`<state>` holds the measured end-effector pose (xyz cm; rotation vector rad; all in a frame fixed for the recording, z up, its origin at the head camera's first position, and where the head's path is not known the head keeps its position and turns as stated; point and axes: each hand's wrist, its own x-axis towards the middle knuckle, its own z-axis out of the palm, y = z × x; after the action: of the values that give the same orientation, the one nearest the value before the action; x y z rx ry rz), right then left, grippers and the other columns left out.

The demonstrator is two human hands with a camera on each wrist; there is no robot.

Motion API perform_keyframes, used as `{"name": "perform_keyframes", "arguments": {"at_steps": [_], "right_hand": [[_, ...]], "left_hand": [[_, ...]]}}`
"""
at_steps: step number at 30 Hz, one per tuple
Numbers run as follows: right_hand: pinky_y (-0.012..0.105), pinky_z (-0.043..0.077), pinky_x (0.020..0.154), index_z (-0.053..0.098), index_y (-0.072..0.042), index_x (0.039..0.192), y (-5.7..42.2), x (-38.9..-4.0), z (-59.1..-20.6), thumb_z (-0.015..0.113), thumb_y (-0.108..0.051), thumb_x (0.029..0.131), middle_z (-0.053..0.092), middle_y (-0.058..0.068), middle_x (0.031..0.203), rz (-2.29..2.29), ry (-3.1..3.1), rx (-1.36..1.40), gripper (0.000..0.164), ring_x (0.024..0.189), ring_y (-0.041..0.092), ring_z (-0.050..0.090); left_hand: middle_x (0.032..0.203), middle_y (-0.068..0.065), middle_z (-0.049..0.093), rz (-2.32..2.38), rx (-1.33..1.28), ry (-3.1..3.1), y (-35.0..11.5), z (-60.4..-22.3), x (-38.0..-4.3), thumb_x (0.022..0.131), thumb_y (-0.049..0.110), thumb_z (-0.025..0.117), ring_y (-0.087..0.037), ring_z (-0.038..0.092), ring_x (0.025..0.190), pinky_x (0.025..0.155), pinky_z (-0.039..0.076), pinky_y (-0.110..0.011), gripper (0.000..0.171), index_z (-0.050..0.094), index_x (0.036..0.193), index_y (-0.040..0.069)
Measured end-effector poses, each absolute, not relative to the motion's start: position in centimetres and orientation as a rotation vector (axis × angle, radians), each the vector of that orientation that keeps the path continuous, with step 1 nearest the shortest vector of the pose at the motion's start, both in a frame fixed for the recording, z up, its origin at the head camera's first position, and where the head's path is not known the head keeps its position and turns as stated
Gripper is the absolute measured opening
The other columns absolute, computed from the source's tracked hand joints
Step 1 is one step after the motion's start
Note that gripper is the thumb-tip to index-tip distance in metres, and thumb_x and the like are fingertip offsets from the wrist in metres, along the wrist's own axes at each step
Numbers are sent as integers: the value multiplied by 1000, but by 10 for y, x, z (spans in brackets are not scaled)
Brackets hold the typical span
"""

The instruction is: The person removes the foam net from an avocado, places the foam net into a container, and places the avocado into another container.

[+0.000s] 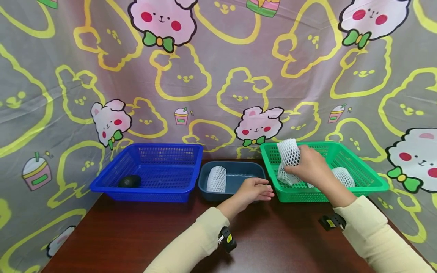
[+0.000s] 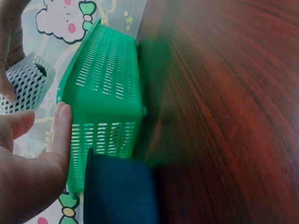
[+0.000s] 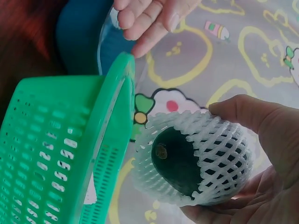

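My right hand [image 1: 312, 165] grips a white foam net sleeve [image 3: 222, 149] with a dark green avocado [image 3: 175, 161] inside, above the left part of the green basket [image 1: 297, 196]. The avocado's stem end shows at the sleeve's open end in the right wrist view. With fingers loosely extended, my left hand [image 1: 250, 191] holds nothing, over the right end of the dark blue tray [image 1: 235, 195]; its fingertips are right by the green basket's rim. Another foam net sleeve [image 1: 216, 179] lies in the tray. More white netting [image 1: 343, 177] sits in the green basket.
To the left stands a blue basket [image 1: 146, 195] with a bare dark avocado [image 1: 129, 181] in its near left corner. All three containers stand in a row on a dark red-brown table [image 1: 136, 231], against a patterned cloth backdrop [image 1: 211, 87].
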<state>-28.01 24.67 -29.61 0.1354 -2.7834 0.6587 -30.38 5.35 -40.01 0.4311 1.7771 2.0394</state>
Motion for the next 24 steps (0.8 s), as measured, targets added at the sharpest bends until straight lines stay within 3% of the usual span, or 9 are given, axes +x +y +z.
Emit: {"name": "perform_keyframes", "arguments": {"at_steps": [5,13,19,24], "right_hand": [[48,55,64,43,14,124,240,-271,-296,82,-27,75,56,28,104,679,-2773,185,75,84,39,59],[54,54,74,40,14,133,227,-258,-300,82,-25,75,53,30,115,659,-2765,282,82,95,42,57],[52,54,74,44,12,130,217,-249,-308,85,-21,71,56,27,113,634,-2727,433,79,91,37,59],[53,52,80,46,12,128,210,-242,-318,86,-20,69,56,25,115,595,-2719,527,79,97,37,57]], "left_hand": [[99,-17,70,2011,449,1811,42,-395,-299,95,3,59,-30,70,88,81,54,-43,37,51,127,-14],[100,-24,68,1999,505,1807,12,-396,-290,95,3,59,-33,69,90,85,51,-48,35,53,126,-13],[111,-33,62,1942,574,1864,-13,-394,-285,96,4,59,-32,69,92,85,51,-48,35,53,126,-13],[111,-32,62,1891,596,1939,-31,-391,-282,96,5,59,-32,69,93,83,53,-43,37,51,127,-14]]}}
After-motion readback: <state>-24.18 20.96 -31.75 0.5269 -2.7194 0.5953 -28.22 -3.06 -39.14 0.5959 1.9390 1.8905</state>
